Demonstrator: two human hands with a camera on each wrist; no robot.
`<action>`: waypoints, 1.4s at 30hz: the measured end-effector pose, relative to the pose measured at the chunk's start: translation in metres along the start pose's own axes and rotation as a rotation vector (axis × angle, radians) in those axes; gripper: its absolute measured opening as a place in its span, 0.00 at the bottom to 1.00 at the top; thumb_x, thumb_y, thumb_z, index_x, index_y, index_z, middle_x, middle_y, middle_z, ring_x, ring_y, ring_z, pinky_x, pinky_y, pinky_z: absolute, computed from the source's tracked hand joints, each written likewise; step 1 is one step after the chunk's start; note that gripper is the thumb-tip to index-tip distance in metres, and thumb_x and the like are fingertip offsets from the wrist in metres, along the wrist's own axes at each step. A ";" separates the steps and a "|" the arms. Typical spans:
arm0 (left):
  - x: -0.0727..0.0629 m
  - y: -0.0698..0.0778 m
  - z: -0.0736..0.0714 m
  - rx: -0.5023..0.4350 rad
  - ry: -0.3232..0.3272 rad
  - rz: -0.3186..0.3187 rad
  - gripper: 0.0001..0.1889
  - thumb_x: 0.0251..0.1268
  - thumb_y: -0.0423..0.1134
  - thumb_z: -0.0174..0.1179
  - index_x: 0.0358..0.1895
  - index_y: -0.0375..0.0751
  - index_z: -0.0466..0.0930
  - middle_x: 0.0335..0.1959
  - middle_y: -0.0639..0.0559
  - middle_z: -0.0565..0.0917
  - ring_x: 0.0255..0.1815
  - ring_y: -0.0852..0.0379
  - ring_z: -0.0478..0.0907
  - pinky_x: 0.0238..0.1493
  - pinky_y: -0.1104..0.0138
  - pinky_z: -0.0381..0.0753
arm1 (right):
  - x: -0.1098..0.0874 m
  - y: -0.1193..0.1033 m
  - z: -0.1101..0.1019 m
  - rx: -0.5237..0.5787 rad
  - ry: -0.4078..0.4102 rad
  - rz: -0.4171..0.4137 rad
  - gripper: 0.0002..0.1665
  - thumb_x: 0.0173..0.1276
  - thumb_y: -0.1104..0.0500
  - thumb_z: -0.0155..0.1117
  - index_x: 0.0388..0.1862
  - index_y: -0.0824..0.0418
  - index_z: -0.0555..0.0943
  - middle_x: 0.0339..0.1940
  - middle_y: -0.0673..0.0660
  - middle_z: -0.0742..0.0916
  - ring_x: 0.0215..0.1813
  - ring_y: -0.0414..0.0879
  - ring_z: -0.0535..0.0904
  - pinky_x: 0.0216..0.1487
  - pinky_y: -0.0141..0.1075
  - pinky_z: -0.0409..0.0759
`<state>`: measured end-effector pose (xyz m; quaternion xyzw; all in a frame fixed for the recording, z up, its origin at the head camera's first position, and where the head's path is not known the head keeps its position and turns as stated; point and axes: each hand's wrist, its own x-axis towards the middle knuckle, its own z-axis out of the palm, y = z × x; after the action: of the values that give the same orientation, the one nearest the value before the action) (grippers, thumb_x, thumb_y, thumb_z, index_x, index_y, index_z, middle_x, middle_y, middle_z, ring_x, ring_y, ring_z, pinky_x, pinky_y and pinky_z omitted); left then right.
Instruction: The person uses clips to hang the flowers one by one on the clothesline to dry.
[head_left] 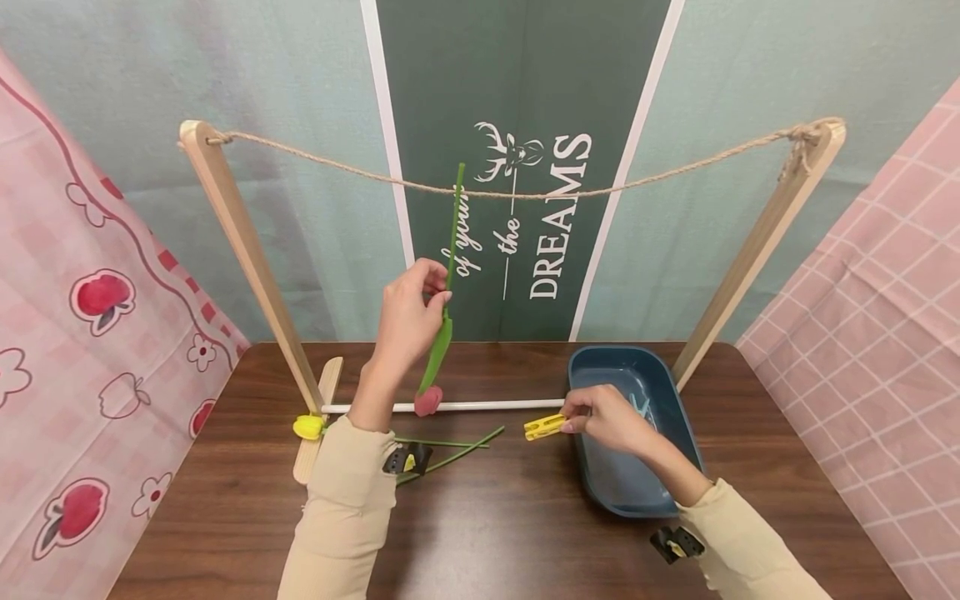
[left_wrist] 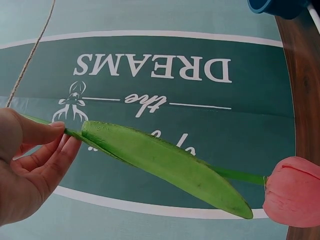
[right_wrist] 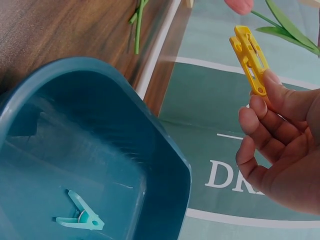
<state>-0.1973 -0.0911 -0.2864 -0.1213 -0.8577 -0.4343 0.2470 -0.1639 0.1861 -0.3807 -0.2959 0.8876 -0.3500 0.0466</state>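
Pinching pink tulip [head_left: 438, 354], yellow clothespin [head_left: 543, 427]; backdrop [head_left: 525, 75] reads "DREAMS".

We are holding a smooth, slightly glossy yellow plastic clothespin [head_left: 544, 427] in our right hand [head_left: 606, 418], beside a smooth blue plastic basin [head_left: 617, 479]. Our left hand [head_left: 411, 310] is pinching a smooth-leaved, matt-bloomed tulip [head_left: 438, 354] below rough, fibrous rope [head_left: 540, 197]; beneath both, we are seeing a softly shining, wood-grained table [head_left: 525, 533].
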 end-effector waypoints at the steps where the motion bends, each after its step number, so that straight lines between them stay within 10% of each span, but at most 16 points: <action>1: 0.000 0.000 0.000 0.001 0.001 0.000 0.08 0.55 0.23 0.59 0.38 0.31 0.75 0.30 0.44 0.79 0.33 0.51 0.78 0.36 0.63 0.76 | 0.000 0.000 0.000 -0.003 0.002 0.000 0.06 0.51 0.71 0.68 0.22 0.62 0.80 0.19 0.47 0.80 0.22 0.35 0.71 0.23 0.30 0.72; 42: 0.001 0.000 0.002 0.004 0.001 0.007 0.09 0.53 0.23 0.60 0.38 0.31 0.75 0.30 0.43 0.79 0.33 0.50 0.78 0.38 0.61 0.76 | 0.042 -0.044 -0.047 -0.108 0.052 -0.040 0.05 0.53 0.70 0.66 0.24 0.62 0.80 0.20 0.49 0.81 0.23 0.41 0.71 0.24 0.33 0.70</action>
<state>-0.1993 -0.0894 -0.2871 -0.1235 -0.8581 -0.4316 0.2491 -0.1906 0.1649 -0.3118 -0.3064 0.9000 -0.3101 0.0006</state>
